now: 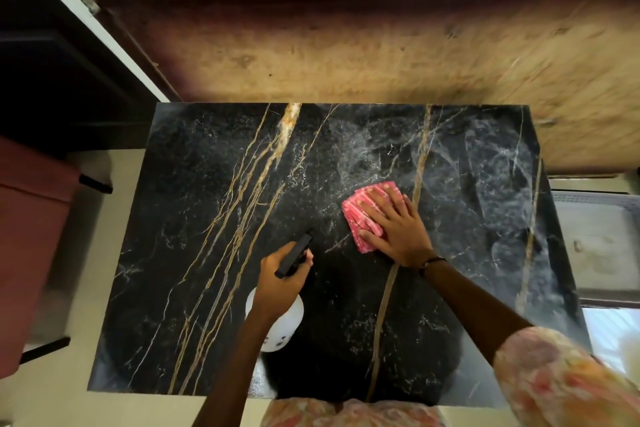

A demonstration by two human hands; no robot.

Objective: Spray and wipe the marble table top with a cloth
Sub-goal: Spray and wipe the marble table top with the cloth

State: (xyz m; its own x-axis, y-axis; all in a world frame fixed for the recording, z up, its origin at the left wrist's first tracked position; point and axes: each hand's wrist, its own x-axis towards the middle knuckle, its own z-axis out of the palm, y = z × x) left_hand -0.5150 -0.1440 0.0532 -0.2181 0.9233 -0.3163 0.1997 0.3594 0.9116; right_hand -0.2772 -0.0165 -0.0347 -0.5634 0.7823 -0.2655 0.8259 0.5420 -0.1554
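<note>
1. Worktop: black marble slab with gold and white veins. I look straight down at it.
2. Right grip: my fingers are straight and spread, palm flat, pressing the cloth down onto the marble. Nothing is curled round it.
3. Cloth: pink, folded, right of centre on the worktop. It lies mostly under my fingers; its left and far edges stick out past them.
4. Left grip: wrapped round the neck of the spray bottle. One finger sits at the front of the black spray head, by the trigger.
5. Bottle: white body below my hand, near the front middle of the worktop. The nozzle points away from me and a little right, toward the cloth. I can't tell whether the base touches the marble or is lifted.
6. The two hands are apart, with a gap of bare marble between the nozzle and the cloth.
7. A hazy pale film and smear marks cover the far right part of the marble, beyond and right of the cloth.
8. Surroundings: a brown wooden panel lies just behind the worktop's far edge, and a red seat is at the left.
9. Floral sleeve shows on my right arm.
</note>
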